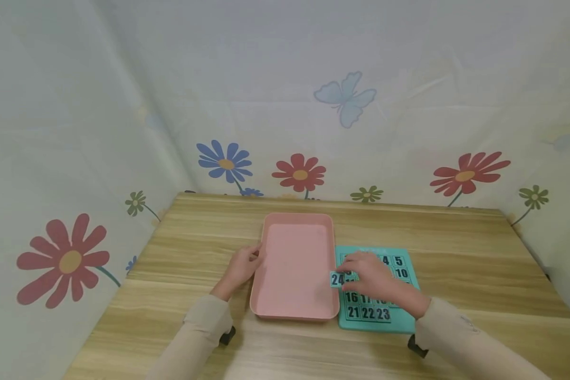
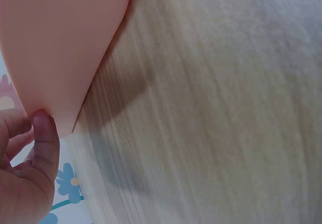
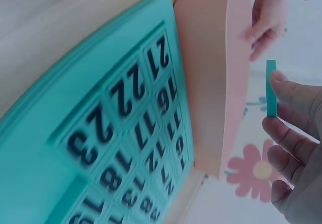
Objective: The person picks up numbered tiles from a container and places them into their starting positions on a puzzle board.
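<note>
My right hand (image 1: 368, 272) pinches a number tile marked 24 (image 1: 336, 279) between thumb and fingers, above the seam between tray and board. Edge-on, the tile (image 3: 271, 88) appears as a thin teal slab in the right wrist view. Beneath that hand lies a teal number board (image 1: 401, 320) with rows of tiles; 21, 22 and 23 fill the start of its front row, and the hand hides part of the middle. My left hand (image 1: 241, 269) grips the left rim of a pink tray (image 1: 294, 269); the left wrist view shows a fingertip (image 2: 43, 119) against its outer wall.
Tray and board stand side by side, touching or nearly so, on a wood-grain table (image 1: 195, 232). A pale curtain (image 1: 266, 68) printed with flowers and a butterfly hangs behind the table and along its left side.
</note>
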`<act>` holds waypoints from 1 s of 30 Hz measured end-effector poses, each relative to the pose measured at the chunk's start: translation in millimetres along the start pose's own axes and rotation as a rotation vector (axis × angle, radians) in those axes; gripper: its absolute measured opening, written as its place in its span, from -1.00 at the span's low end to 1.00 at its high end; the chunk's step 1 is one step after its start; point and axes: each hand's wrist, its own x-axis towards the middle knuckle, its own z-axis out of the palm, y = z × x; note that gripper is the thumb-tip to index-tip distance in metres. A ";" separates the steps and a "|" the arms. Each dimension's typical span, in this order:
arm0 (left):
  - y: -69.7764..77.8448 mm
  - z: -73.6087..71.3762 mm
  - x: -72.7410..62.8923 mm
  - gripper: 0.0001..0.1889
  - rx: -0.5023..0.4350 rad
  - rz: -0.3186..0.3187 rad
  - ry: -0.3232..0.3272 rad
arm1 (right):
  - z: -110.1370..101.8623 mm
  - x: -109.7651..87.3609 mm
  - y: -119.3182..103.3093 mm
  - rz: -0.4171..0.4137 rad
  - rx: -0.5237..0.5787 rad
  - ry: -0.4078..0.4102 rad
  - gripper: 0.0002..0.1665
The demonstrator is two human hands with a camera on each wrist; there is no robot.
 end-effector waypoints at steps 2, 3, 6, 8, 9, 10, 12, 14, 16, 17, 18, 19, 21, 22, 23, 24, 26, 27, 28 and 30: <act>-0.3 -0.1 0.5 -0.57 0.000 -0.005 -0.001 | -3.5 -5.8 5.9 0.021 -0.009 0.002 -0.64; -0.3 -0.2 0.5 -0.57 0.001 -0.007 -0.002 | -4.6 -8.9 9.1 0.031 -0.013 0.005 -0.64; -0.4 -0.5 0.7 -0.57 0.010 -0.020 -0.008 | -6.8 -18.5 19.8 0.042 -0.024 0.022 -0.64; 0.1 -0.9 0.7 -0.57 0.026 -0.016 -0.011 | -7.8 -24.7 27.0 0.049 -0.026 0.037 -0.65; 0.5 -1.0 0.8 -0.57 0.030 -0.017 -0.013 | -8.1 -28.1 30.5 0.057 -0.028 0.040 -0.66; 0.8 -1.2 0.7 -0.57 0.034 -0.016 -0.014 | -8.6 -31.6 33.8 0.066 -0.027 0.039 -0.67; 1.0 -1.3 0.9 -0.57 0.041 -0.013 -0.013 | -9.5 -38.2 39.4 0.093 -0.025 0.034 -0.68; 1.2 -1.6 1.0 -0.57 0.046 -0.013 -0.011 | -11.1 -45.3 43.9 0.120 -0.030 0.017 -0.69; 1.2 -1.6 1.0 -0.57 0.053 -0.006 -0.010 | -12.4 -51.8 47.8 0.135 -0.033 0.000 -0.69; 0.9 -1.4 1.2 -0.57 0.053 -0.005 -0.009 | -12.9 -54.9 49.5 0.141 -0.040 -0.010 -0.69; 0.8 -1.4 1.2 -0.57 0.053 -0.004 -0.008 | -13.3 -58.0 51.1 0.147 -0.042 -0.020 -0.69; 0.8 -1.4 1.1 -0.57 0.056 -0.003 -0.008 | -13.6 -60.9 52.6 0.150 -0.044 -0.029 -0.69; 0.7 -1.0 1.0 -0.58 0.057 -0.001 -0.009 | -13.6 -66.2 55.4 0.156 -0.040 -0.051 -0.68; 0.7 -0.8 0.9 -0.58 0.060 0.003 -0.009 | -13.5 -68.8 56.4 0.164 -0.032 -0.065 -0.68; 0.6 -0.7 0.8 -0.58 0.061 0.004 -0.008 | -13.3 -71.0 57.3 0.166 -0.024 -0.077 -0.68; 0.8 -0.7 0.7 -0.58 0.065 0.007 -0.006 | -12.9 -73.4 58.2 0.171 -0.016 -0.086 -0.67; 1.0 -0.5 0.7 -0.58 0.069 0.013 -0.003 | -11.8 -77.6 59.9 0.177 0.009 -0.109 -0.66; 1.1 -0.4 0.7 -0.59 0.070 0.015 -0.002 | -11.0 -79.8 60.6 0.185 0.020 -0.120 -0.66; 1.0 -0.3 0.8 -0.59 0.073 0.019 0.000 | -9.8 -81.8 61.5 0.189 0.029 -0.132 -0.65; 1.3 -0.2 0.9 -0.58 0.068 0.017 -0.001 | -7.6 -85.8 63.3 0.208 0.048 -0.161 -0.65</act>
